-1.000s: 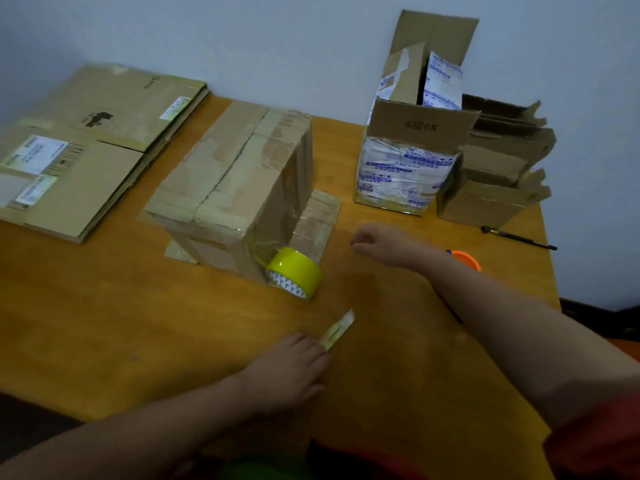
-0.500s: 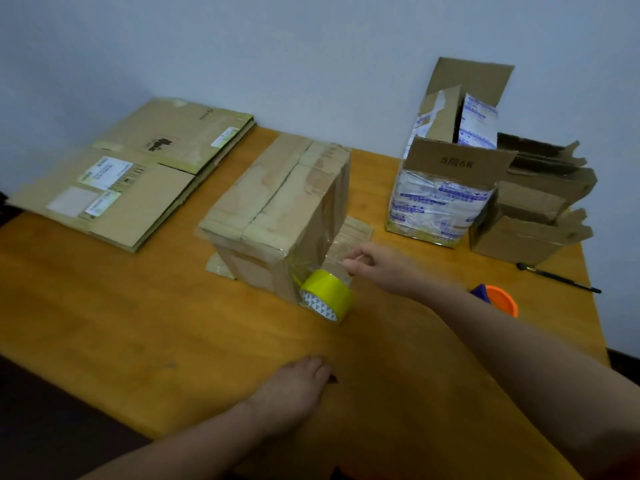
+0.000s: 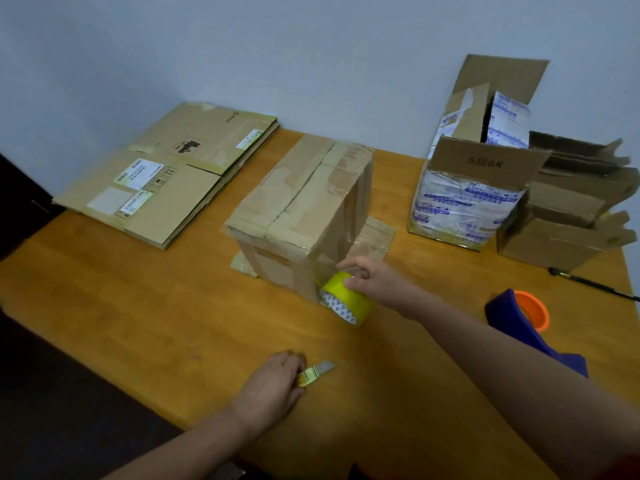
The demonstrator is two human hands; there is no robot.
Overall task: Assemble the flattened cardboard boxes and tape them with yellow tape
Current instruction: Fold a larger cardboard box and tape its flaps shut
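An assembled cardboard box (image 3: pixel 301 209) stands mid-table with its seam facing up and clear tape on its near corner. A roll of yellow tape (image 3: pixel 346 301) leans against that corner, a strip running from it onto the box. My right hand (image 3: pixel 375 282) reaches in from the right and grips the top of the roll with thumb and fingers. My left hand (image 3: pixel 273 386) lies near the table's front edge, its fingers curled over the handle of a small yellow utility knife (image 3: pixel 317 371) whose blade sticks out to the right.
A stack of flattened cardboard boxes (image 3: pixel 166 178) lies at the back left. An open box with printed wrap (image 3: pixel 467 195) and folded boxes (image 3: pixel 571 216) stand at the back right. A blue and orange tape dispenser (image 3: pixel 526 317) and a black pen (image 3: pixel 588 282) lie to the right.
My right hand moved left from the open tabletop to the yellow tape roll and took hold of it. My left hand stayed by the front edge with the knife.
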